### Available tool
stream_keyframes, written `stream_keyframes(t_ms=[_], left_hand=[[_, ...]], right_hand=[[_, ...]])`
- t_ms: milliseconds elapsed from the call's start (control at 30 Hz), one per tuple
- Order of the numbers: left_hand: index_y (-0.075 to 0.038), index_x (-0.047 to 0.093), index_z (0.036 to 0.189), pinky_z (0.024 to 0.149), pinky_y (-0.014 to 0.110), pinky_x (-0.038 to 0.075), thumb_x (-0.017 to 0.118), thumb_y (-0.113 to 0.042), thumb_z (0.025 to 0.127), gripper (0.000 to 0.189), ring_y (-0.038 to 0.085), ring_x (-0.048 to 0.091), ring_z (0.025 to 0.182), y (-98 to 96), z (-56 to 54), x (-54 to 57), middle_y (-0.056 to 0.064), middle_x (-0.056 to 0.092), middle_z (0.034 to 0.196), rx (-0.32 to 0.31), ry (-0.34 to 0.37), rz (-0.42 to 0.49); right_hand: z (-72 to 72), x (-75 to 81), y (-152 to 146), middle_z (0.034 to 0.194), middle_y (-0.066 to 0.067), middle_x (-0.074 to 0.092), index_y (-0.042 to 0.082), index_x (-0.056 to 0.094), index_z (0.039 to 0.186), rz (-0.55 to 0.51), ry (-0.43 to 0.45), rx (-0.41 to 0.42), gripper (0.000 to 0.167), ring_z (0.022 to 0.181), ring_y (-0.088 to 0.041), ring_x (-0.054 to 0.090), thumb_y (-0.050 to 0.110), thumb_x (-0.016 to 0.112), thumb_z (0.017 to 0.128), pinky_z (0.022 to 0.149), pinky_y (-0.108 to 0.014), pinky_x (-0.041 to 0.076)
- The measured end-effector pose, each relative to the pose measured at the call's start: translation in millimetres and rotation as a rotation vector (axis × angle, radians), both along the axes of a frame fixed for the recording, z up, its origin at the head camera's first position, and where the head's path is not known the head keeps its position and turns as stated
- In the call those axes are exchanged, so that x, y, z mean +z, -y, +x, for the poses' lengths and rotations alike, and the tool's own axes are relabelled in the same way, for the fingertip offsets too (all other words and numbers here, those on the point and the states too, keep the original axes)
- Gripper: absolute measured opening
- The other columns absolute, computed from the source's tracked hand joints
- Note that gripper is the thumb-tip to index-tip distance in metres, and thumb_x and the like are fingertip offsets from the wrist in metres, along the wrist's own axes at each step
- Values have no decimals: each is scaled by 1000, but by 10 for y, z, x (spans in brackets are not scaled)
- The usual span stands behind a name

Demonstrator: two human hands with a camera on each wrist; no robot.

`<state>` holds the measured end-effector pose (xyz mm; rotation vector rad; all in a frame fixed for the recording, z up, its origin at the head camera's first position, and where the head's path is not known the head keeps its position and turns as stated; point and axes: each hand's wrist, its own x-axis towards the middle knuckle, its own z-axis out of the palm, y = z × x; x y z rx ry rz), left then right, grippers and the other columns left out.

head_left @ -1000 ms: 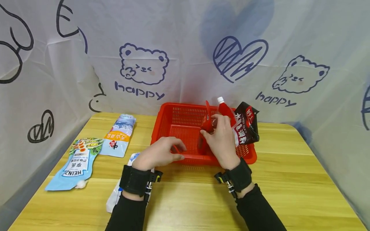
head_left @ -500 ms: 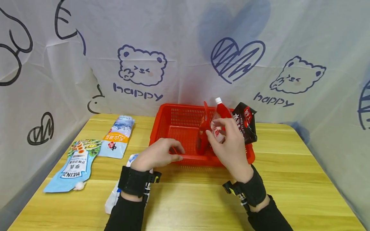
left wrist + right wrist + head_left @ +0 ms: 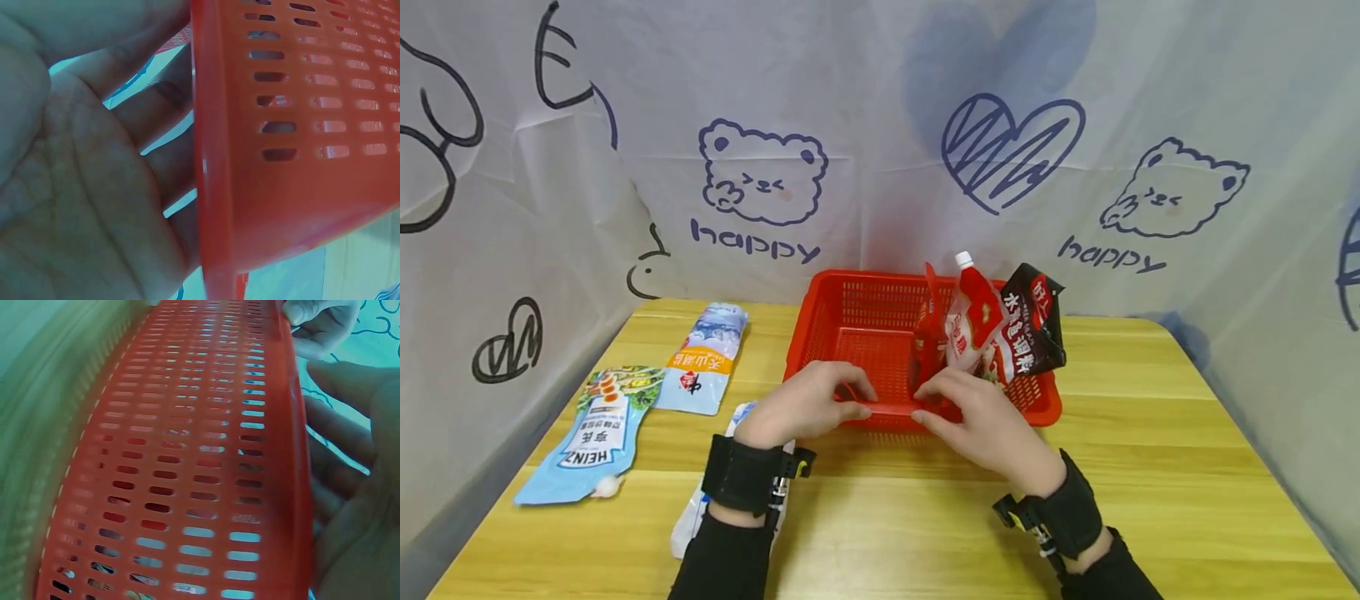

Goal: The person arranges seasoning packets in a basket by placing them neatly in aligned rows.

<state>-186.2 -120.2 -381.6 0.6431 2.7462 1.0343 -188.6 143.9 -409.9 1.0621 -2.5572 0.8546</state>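
A red plastic basket [image 3: 800, 329] stands on the table. At its front left rim, my left hand [image 3: 805, 404] has its fingers loosely bent over the edge; in the left wrist view they pass behind the rim [image 3: 209, 156]. My right hand [image 3: 988, 421] lies at the front rim further right, fingers reaching over it and thumb apart from the basket wall [image 3: 187, 456]. Inside, on the right, stand a red packet [image 3: 928, 333] seen nearly edge-on, a red and white pouch [image 3: 973, 321] with a white cap, and a black seasoning packet [image 3: 1033, 321] leaning over the edge.
On the left of the wooden table [image 3: 1150, 467] lie a blue Heinz pouch [image 3: 591, 437] and an orange, blue and white packet [image 3: 707, 358]. A white packet [image 3: 688, 529] is partly under the left forearm. A white cloth [image 3: 880, 125] with drawings hangs behind.
My right hand has let go of the pouch in the basket and moved down toward me to the front rim. The left hand has stayed by the rim.
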Motion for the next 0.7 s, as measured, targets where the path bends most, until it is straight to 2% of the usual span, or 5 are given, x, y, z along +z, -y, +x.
stream_keyframes(t_ms=[133, 300, 500, 600, 700], left_hand=[[-21, 76, 99, 78, 33, 55, 81, -13, 91, 12, 18, 61, 87, -14, 6, -3, -6, 68, 90, 0, -6, -7], [-19, 77, 101, 81, 33, 55, 82, -13, 90, 13, 17, 61, 88, 24, 15, 7, -6, 68, 92, 2, -33, -34], [-15, 77, 101, 80, 32, 54, 82, -11, 89, 14, 17, 61, 87, 86, 49, 60, -7, 68, 91, -20, -120, -44], [-14, 76, 104, 77, 31, 54, 80, -12, 92, 13, 16, 61, 87, 109, 61, 109, -5, 68, 95, 5, -175, -21], [-13, 75, 110, 74, 31, 55, 77, -15, 95, 16, 17, 60, 88, 169, 88, 160, -2, 67, 100, 78, -205, 19]], right_hand=[[-49, -53, -20, 102, 3, 73, 12, 78, 111, -10, 30, 48, 22, 84, -15, 65, 19, 83, 91, 75, -34, 58], [-83, -66, 14, 98, 4, 74, 12, 80, 108, -26, 42, 68, 20, 83, -11, 63, 20, 83, 90, 74, -32, 58], [-85, -69, 34, 96, 4, 73, 12, 81, 107, -15, 43, 72, 19, 85, -9, 64, 22, 83, 90, 76, -26, 56], [-85, -68, 5, 97, 4, 74, 12, 81, 107, -15, 42, 64, 19, 87, -9, 66, 21, 83, 90, 79, -28, 58], [-89, -63, -31, 98, 4, 74, 12, 81, 107, -16, 45, 62, 20, 89, -10, 67, 21, 83, 90, 82, -29, 59]])
